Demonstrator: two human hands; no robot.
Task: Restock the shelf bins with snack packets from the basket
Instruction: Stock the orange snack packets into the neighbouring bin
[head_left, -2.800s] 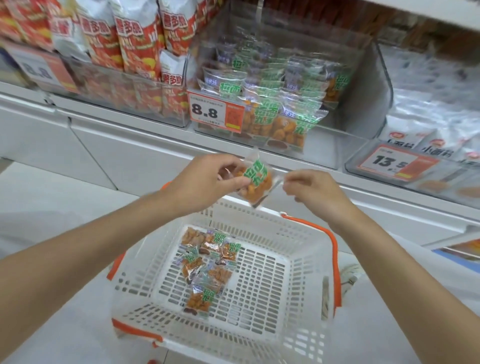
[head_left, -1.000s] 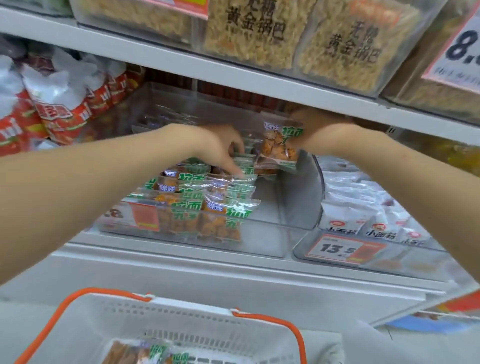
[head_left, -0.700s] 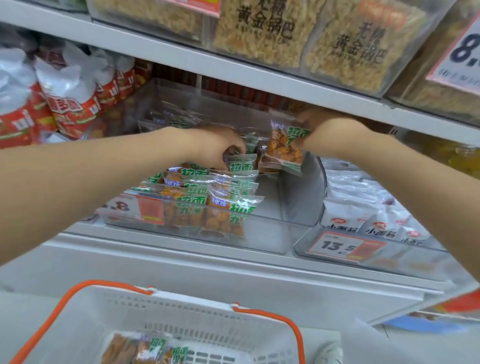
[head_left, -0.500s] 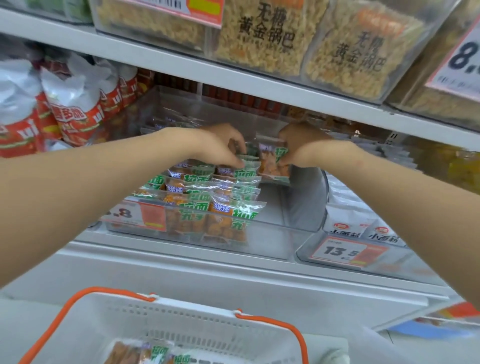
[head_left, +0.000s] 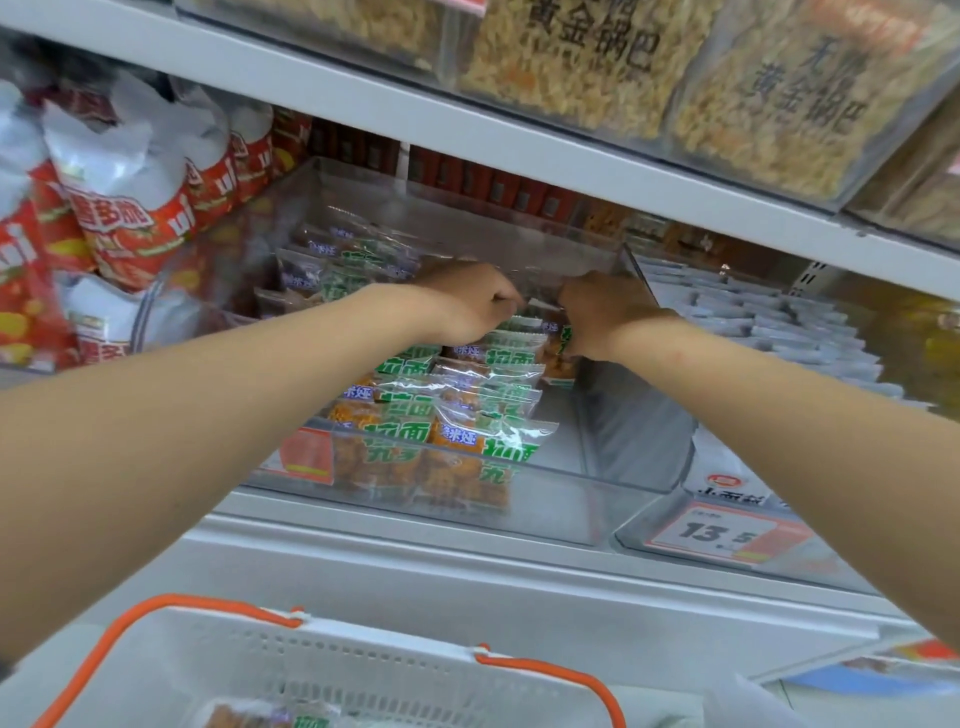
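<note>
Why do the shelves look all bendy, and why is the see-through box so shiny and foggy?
Head view: the wide-angle lens bows the white shelf edge; head view: pale glare on the clear bin wall hazes the snack packets behind it; head view: the basket rim at the bottom looks soft and blurred.
</note>
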